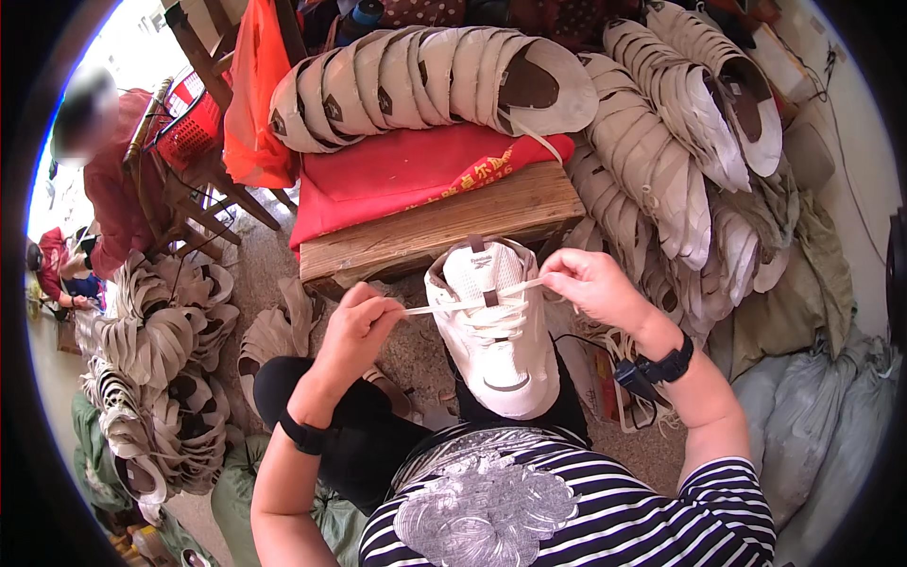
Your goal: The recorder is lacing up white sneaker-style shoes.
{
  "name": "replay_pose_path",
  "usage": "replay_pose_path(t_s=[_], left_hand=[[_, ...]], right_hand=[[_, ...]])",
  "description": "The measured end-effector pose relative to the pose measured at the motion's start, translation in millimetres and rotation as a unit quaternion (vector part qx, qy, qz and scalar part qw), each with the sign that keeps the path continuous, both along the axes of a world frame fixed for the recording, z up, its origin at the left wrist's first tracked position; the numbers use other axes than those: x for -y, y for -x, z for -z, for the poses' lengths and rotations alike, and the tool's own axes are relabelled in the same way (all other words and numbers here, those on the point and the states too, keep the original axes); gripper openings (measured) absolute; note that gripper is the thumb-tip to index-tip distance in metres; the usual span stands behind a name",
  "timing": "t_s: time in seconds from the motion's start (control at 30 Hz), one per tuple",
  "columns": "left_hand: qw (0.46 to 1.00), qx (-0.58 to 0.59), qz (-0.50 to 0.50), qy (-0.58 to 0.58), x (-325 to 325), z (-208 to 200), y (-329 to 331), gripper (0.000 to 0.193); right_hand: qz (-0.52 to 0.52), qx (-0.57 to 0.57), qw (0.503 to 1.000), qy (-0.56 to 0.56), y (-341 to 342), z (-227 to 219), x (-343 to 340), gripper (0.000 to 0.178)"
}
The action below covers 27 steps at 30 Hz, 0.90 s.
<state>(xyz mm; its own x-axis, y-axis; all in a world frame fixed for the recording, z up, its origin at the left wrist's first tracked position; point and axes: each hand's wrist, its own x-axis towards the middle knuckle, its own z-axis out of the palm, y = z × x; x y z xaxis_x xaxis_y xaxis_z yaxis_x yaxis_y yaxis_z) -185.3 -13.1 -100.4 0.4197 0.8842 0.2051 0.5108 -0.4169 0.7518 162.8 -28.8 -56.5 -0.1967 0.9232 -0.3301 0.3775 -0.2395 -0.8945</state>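
A white shoe upper (498,354) rests on my lap with its toe toward me and its tongue pointing away. White lace runs in rows across its front. The shoelace (430,309) is stretched out sideways over the tongue, passing by a small dark loop. My left hand (360,324) is closed on one end, left of the shoe. To the right, my right hand (593,286) pinches the other end between thumb and finger.
Ahead stands a wooden bench (444,222) with a red cloth (378,180) and a nested row of shoe uppers (416,85). More stacked uppers (652,156) lie at the right, and piles (151,331) at the left. A person (118,180) sits at the far left near a red basket (194,132).
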Motion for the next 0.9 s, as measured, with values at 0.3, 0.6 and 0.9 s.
replay_pose_path(t_s=[0.3, 0.6, 0.9], left_hand=[[0.915, -0.028, -0.268, 0.301, -6, 28, 41, 0.016], [0.570, 0.678, -0.271, 0.378, -1, 42, 107, 0.024], [0.889, 0.330, -0.284, 0.142, 17, -4, 50, 0.033]], right_hand=[[-0.002, 0.305, 0.907, -0.289, -48, 63, 20, 0.016], [0.503, -0.407, 0.758, -0.084, -137, 95, 30, 0.016], [0.393, -0.207, 0.896, -0.013, -87, 60, 39, 0.021]])
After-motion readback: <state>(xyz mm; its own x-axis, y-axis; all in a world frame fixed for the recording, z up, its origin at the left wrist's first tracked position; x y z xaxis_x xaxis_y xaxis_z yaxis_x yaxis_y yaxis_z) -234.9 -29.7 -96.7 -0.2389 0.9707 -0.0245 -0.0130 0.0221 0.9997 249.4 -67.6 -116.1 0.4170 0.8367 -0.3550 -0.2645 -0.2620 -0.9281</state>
